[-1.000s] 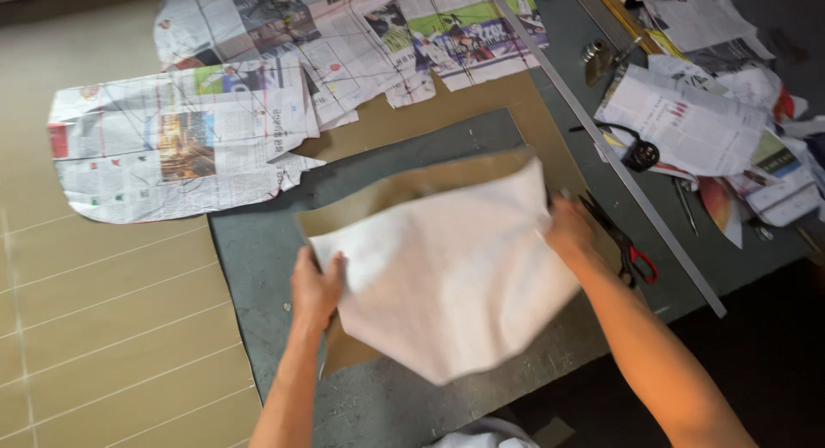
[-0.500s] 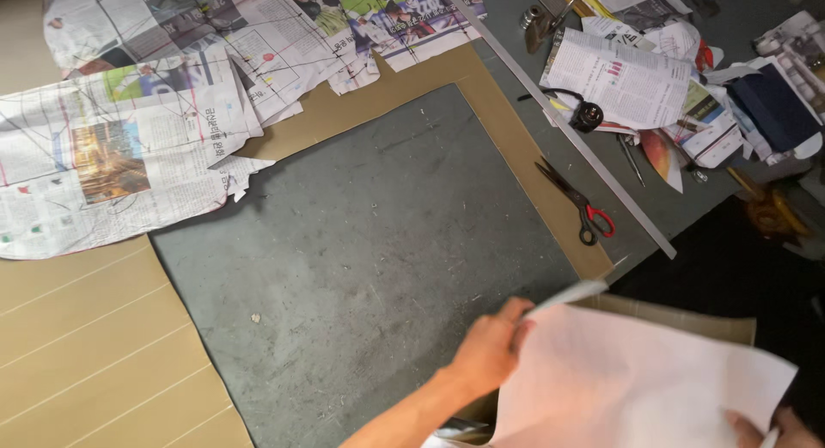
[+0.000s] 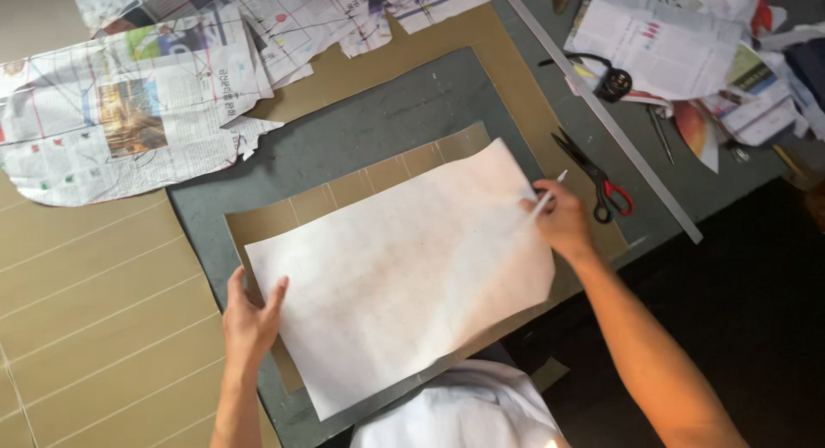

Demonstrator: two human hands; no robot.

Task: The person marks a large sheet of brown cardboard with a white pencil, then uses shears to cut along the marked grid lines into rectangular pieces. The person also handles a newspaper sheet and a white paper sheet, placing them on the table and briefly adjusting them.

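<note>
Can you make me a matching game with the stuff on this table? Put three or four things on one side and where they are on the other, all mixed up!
Things:
1. white sheet
2. scissors
3. newspaper
4. metal ruler

Places:
A. far left of the table, crumpled and spread out
B. lying slanted, beyond the scissors
C. between both hands, on brown card
D. just past the right hand, red handles

The left hand presses the sheet's left edge.

Pairs: 1-C, 2-D, 3-A, 4-B
</note>
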